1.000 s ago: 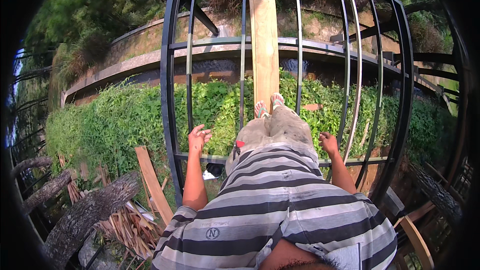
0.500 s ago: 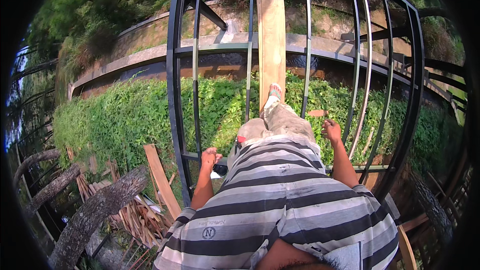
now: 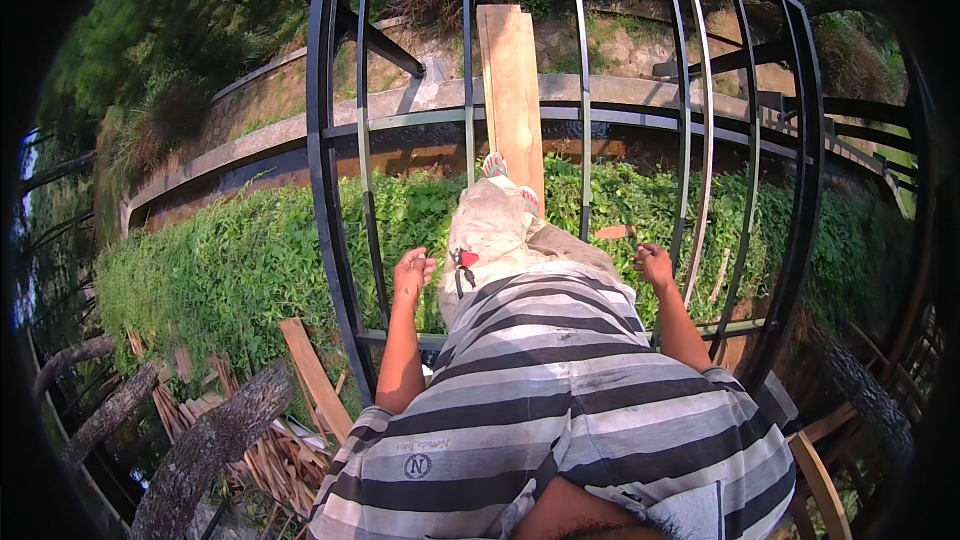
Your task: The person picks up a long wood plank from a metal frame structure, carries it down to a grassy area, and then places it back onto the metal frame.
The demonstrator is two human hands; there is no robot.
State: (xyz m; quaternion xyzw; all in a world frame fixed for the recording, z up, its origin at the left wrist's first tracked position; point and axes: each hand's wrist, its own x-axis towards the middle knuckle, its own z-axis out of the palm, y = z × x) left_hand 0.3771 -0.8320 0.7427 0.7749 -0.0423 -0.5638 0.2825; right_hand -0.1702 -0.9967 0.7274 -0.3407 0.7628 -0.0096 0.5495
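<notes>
My left hand [image 3: 413, 268] hangs at my left side with loosely bent fingers and nothing visible in it. Held out on the other side, my right hand [image 3: 654, 265] is also empty, its fingers half curled but apart. Neither hand touches the metal bars near it. Under my sandalled feet lie wooden planks [image 3: 512, 90], side by side, running away from me across a dark metal frame [image 3: 335, 210]. A red item with a dark strap or cord [image 3: 466, 260] shows at my left hip.
Between the frame's long bars [image 3: 585, 130] are gaps, with green plants [image 3: 230, 240] far below. A concrete ledge [image 3: 270, 148] crosses beyond. At lower left are a thick tree branch [image 3: 215, 440], a leaning board [image 3: 315, 380] and a pile of wood strips [image 3: 285, 460].
I have stepped forward along the planks; both sandalled feet now show. My left hand has swung forward, while the right has dropped back slightly. The frame has shifted left in view.
</notes>
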